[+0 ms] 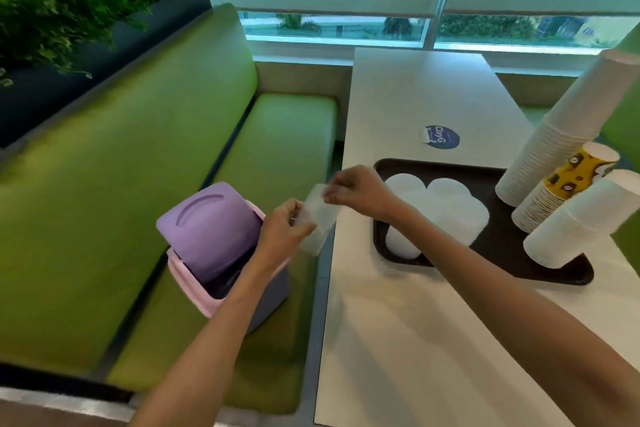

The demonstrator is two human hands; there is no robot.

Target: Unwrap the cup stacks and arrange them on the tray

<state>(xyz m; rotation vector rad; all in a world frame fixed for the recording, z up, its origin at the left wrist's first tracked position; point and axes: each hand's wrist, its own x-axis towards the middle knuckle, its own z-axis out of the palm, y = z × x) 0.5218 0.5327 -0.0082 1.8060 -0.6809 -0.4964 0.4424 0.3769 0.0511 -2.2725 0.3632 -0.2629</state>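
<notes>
L grip (pixel 282 229) + R grip (pixel 356 191) both pinching empty wrap (pixel 317 218) beside bin (pixel 266 291). Step: bin it. Next prob needs lid (pixel 207 218) pushed in.

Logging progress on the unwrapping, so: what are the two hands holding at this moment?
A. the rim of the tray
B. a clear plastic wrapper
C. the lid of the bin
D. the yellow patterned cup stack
B: the left hand and the right hand both pinch the clear plastic wrapper, held between them beside the purple bin.
</notes>
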